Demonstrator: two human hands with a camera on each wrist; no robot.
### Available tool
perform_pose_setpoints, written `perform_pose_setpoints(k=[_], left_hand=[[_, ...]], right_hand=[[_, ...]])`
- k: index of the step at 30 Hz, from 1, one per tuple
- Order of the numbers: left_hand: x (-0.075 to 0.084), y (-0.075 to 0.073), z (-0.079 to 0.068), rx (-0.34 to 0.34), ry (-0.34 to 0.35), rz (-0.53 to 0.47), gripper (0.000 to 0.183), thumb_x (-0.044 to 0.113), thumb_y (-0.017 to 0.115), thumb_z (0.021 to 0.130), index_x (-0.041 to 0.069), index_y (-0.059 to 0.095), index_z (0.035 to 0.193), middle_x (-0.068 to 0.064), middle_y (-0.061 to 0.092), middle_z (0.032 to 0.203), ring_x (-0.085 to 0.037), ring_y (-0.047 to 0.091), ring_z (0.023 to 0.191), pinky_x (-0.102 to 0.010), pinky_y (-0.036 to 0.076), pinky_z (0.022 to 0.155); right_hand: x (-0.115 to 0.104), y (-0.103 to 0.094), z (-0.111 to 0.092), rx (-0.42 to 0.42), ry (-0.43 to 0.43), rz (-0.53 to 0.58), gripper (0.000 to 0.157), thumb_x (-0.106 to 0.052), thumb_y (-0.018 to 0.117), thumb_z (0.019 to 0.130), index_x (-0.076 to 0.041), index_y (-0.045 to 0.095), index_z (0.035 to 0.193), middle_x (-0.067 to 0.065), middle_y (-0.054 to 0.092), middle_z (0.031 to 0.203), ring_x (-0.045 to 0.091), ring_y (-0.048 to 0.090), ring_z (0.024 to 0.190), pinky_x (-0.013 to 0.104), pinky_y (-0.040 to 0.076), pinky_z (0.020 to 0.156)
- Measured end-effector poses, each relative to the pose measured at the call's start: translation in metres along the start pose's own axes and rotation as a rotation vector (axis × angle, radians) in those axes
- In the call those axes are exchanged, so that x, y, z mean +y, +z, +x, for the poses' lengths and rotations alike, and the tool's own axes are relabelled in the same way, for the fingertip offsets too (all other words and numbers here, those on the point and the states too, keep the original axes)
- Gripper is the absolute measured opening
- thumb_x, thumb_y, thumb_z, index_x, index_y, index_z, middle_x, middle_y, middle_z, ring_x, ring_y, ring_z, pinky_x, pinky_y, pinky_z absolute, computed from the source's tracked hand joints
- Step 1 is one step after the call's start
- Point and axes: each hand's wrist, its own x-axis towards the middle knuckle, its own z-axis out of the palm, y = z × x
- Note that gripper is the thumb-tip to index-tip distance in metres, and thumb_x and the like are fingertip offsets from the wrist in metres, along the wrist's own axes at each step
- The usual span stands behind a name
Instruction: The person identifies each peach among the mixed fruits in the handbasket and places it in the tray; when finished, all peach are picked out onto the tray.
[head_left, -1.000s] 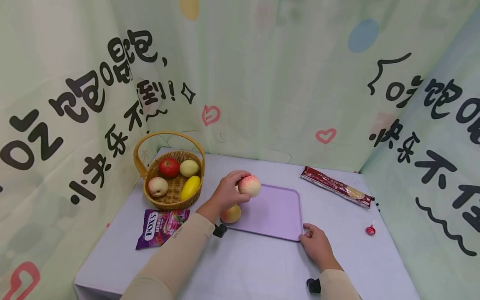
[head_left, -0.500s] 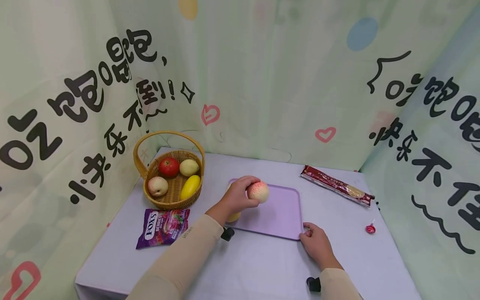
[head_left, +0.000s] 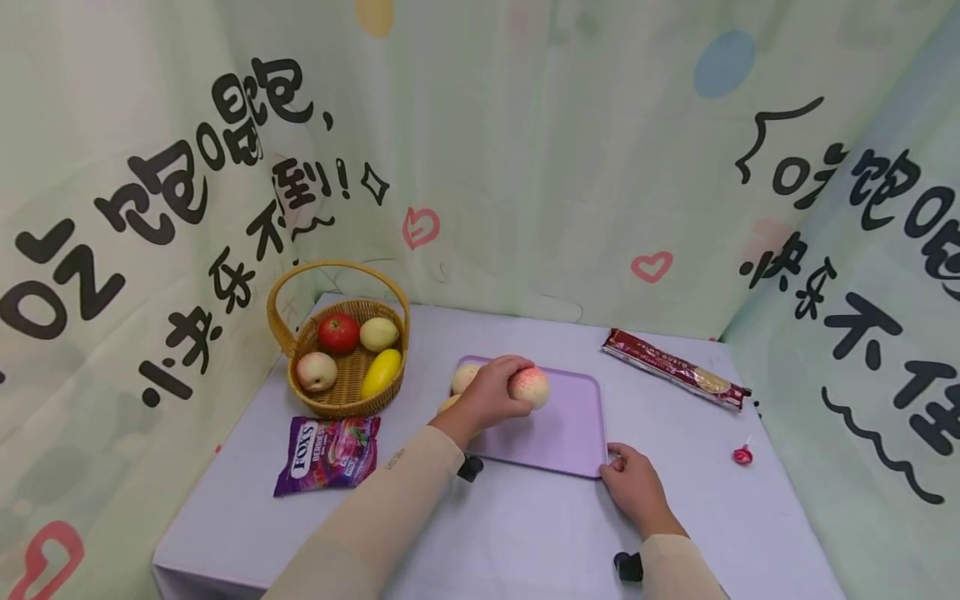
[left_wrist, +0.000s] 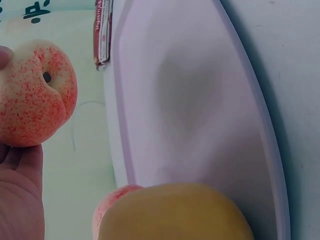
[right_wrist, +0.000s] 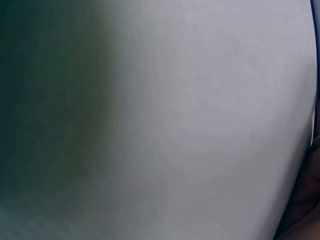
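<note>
My left hand (head_left: 495,395) grips a speckled pink-and-cream peach (head_left: 531,387) above the lilac tray (head_left: 573,437). In the left wrist view this peach (left_wrist: 37,95) shows its dark stem hollow. A second peach (head_left: 464,378) lies at the tray's left end, partly behind the hand. Beside it is a yellow-orange fruit (left_wrist: 175,212), mostly hidden by the left hand in the head view. At the near right corner of the tray, my right hand (head_left: 636,490) pinches the rim between thumb and fingers. The right wrist view catches only a sliver of that hand.
A wicker basket (head_left: 348,408) at the back left holds several fruits. In front of it lies a purple FOX'S candy bag (head_left: 326,454). A long maroon snack packet (head_left: 675,368) and a small red lollipop (head_left: 742,455) are on the right. Printed curtains enclose the table.
My left hand has carried the peach rightward over the tray and slightly lower, uncovering the second peach behind it. The right hand has stayed at the tray's corner.
</note>
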Motion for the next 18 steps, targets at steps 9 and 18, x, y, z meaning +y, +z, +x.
perform_pose_setpoints(k=[9, 18], left_hand=[[0.003, 0.016, 0.006, -0.027, -0.149, -0.018, 0.064, 0.019, 0.082, 0.082, 0.02, 0.06, 0.142, 0.003, 0.058, 0.144, -0.016, 0.056, 0.125, -0.038, 0.05, 0.106], [0.002, 0.029, 0.017, -0.038, -0.203, -0.002, 0.066, 0.022, 0.081, 0.08, 0.018, 0.06, 0.142, 0.0, 0.06, 0.14, -0.016, 0.057, 0.118, -0.036, 0.051, 0.102]], right_hand=[[0.0, 0.0, -0.001, -0.003, 0.008, 0.007, 0.051, -0.021, 0.062, 0.096, 0.002, 0.055, 0.141, 0.006, 0.055, 0.084, 0.021, 0.05, 0.077, 0.032, 0.04, 0.066], [-0.002, -0.001, -0.001, 0.002, 0.011, 0.003, 0.051, -0.02, 0.062, 0.096, 0.001, 0.055, 0.141, 0.006, 0.055, 0.084, 0.021, 0.05, 0.076, 0.032, 0.04, 0.065]])
